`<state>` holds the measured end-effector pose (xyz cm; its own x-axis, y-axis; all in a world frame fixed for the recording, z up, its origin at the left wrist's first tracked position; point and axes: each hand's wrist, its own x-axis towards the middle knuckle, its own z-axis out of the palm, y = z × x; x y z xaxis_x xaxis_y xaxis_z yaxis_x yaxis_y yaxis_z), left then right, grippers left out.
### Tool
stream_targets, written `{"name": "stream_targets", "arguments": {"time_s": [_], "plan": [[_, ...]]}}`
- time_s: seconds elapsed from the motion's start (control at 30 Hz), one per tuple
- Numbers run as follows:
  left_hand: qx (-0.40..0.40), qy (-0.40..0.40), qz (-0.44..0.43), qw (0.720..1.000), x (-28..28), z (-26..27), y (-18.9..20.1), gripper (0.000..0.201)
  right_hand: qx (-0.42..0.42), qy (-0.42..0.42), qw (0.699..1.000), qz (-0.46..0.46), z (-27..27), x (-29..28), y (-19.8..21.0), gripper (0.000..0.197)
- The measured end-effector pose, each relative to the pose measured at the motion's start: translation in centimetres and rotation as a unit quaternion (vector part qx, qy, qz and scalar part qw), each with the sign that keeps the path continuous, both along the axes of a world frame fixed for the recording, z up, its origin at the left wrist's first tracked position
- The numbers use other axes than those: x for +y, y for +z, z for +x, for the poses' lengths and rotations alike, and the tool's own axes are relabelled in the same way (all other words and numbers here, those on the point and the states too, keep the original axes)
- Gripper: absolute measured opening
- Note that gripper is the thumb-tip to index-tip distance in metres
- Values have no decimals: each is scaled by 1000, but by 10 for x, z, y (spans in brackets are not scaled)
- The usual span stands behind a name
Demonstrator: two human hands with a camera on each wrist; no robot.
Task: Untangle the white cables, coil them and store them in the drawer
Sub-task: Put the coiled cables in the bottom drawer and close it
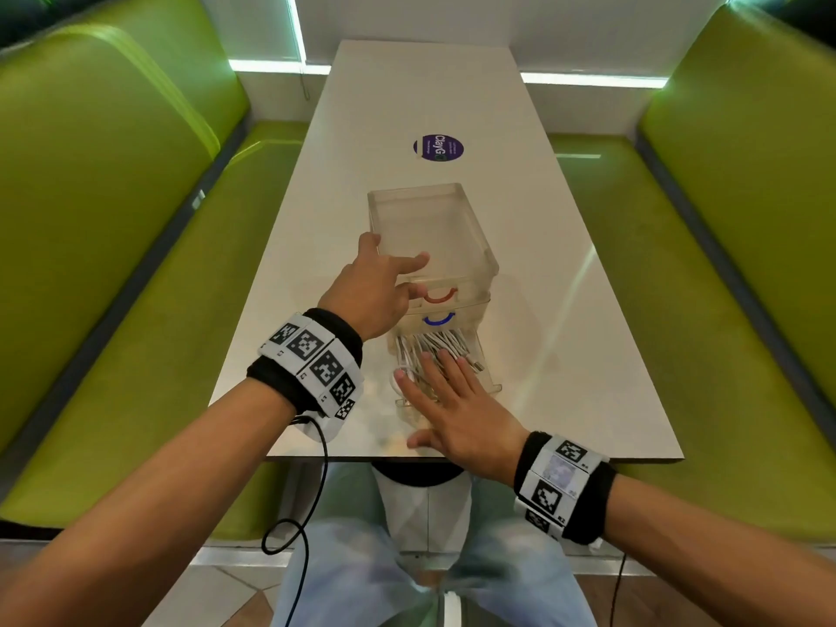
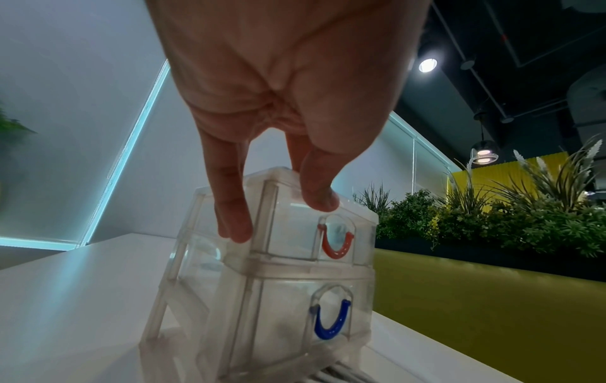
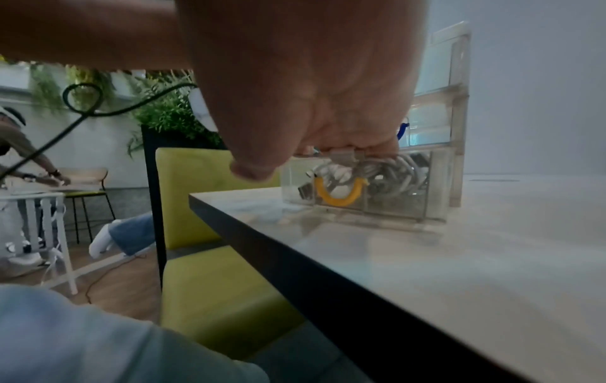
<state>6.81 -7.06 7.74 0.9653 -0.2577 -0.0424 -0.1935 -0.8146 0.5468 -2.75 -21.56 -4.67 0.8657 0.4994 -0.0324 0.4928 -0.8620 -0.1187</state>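
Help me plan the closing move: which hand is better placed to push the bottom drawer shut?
Probably the right hand: it lies flat on the white cables in the open bottom drawer, directly above its yellow handle. The left hand holds the drawer unit, bracing it.
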Motion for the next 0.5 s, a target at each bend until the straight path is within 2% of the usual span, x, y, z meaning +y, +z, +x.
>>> {"name": "stream_targets", "arguments": {"time_s": [0.1,0.23,0.33,0.4,0.5], "plan": [[0,-1,-2,1000,1,0,1,39,-36,-3,999,25,6,1,5,55],[-4,-2,13,1000,0,0,2,40,-48,-2,993,109,13,4,15,29],[-5,-6,17,1000,2,0,3,40,-61,18,991,117,21,-3,20,18],[-7,-7,19,1000,1,0,2,40,-44,13,991,124,23,-7,24,19],[-6,-4,21,1000,2,2,1,40,-12,9,990,142,24,-10,31,36]]}}
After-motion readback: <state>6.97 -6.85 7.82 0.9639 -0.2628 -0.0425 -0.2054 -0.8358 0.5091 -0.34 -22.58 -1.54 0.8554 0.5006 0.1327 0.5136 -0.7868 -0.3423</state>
